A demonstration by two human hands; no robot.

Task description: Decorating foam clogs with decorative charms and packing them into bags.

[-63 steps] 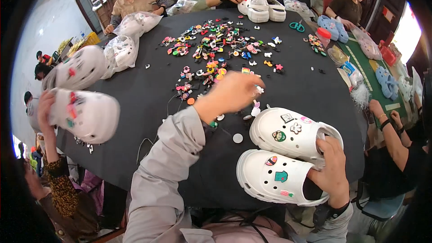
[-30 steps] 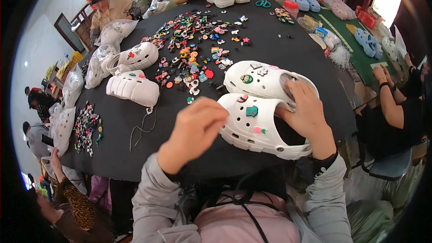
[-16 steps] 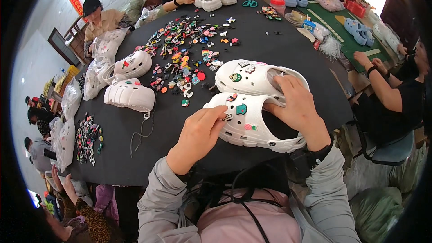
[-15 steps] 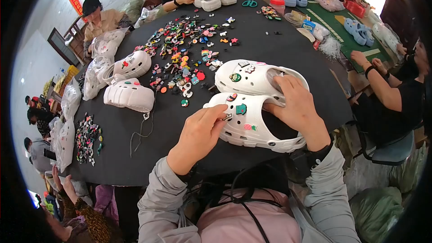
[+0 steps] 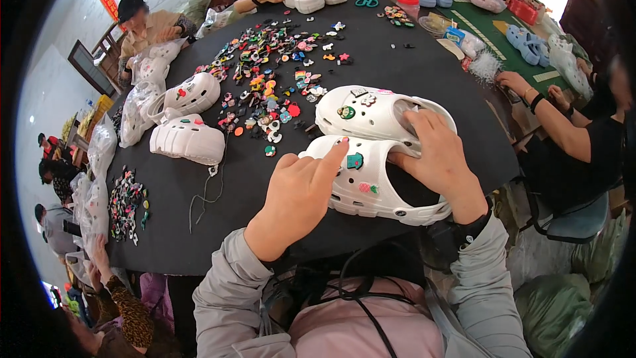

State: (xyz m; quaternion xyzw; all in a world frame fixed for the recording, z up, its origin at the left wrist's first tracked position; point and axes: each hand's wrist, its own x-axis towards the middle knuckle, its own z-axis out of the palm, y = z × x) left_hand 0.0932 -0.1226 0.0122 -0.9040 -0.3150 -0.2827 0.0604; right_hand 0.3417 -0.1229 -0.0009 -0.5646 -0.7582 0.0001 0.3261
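Index finger [image 5: 332, 164] of the left hand [image 5: 291, 200] is laid straight across the near shoe's [image 5: 379, 207] toe, other fingers curled; anything pinched beneath cannot be told. By the half-closed right hand [image 5: 438, 159], near shoe and far shoe [image 5: 383, 118] are gripped at their openings, apparently for steadiness, side by side near the table's [image 5: 437, 83] edge. Loose charms [image 5: 262, 56] are heaped beyond, seemingly within reach.

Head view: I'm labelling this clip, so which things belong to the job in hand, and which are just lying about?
Apparently in the job:
white clogs, held by the right hand
left hand, over the nearer one
loose charms

Apparently lying about:
teal scissors
red-lidded jar
tangle of white strands
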